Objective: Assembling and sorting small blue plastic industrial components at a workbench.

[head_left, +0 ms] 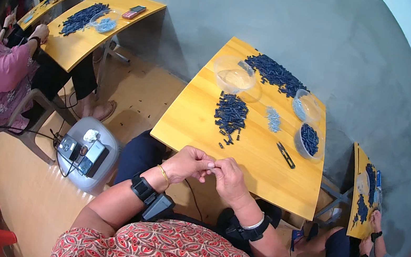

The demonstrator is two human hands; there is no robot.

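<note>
My left hand (188, 163) and my right hand (227, 177) meet fingertip to fingertip just in front of the near edge of the wooden table (190, 126). Something very small seems pinched between them, but it is too small to make out. On the table ahead lies a pile of small dark blue parts (230, 113), with a larger pile (276, 75) at the far side. A small heap of grey parts (273, 118) and black snips (285, 155) lie to the right.
Clear plastic bowls stand on the table: an empty one (233, 77), one with grey parts (305, 107), one with blue parts (310, 141). A person sits at another table (76, 48) on the left, another person at the lower right. A grey stool (86, 150) holds devices.
</note>
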